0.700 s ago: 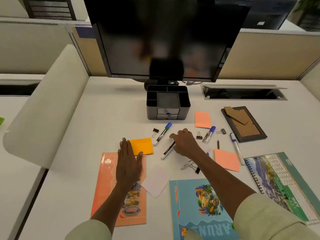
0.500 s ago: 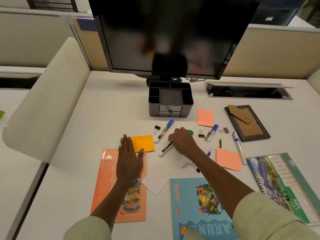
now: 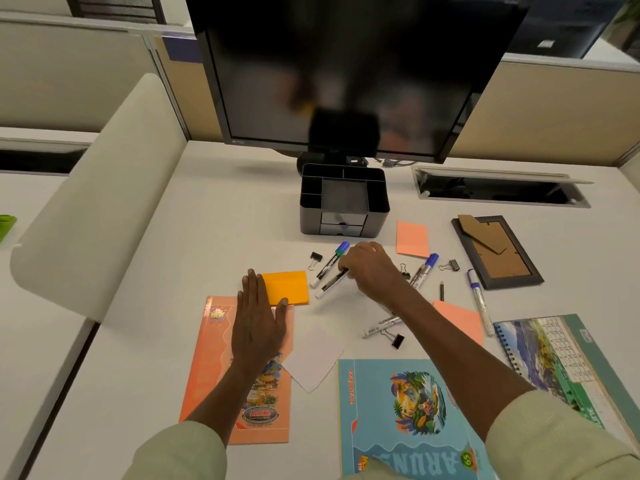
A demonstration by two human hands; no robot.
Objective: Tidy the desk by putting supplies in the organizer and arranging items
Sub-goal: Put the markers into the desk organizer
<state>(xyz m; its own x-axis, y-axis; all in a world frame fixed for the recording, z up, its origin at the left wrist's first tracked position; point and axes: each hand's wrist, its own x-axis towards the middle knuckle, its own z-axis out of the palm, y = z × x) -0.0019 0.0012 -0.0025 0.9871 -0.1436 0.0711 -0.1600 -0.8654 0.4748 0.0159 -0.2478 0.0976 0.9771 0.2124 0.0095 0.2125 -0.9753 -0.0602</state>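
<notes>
Since the earlier frames the right hand [image 3: 372,271] has closed on the green-capped marker [image 3: 332,281] and tipped its cap end up, so that it now lies close alongside the blue-capped marker [image 3: 329,264]; its fingers [image 3: 346,263] pinch the marker near the cap, while the white tip looks to rest on the worktop [image 3: 214,216]. Left hand [image 3: 258,323] stays flat, fingers spread, across the orange booklet [image 3: 214,368] and the near edge of the yellow sticky pad [image 3: 289,285]. Behind the markers stands the black organizer [image 3: 377,216], under the monitor [image 3: 346,64]. Binder clips, two more markers and pink notes lie scattered to the right.
</notes>
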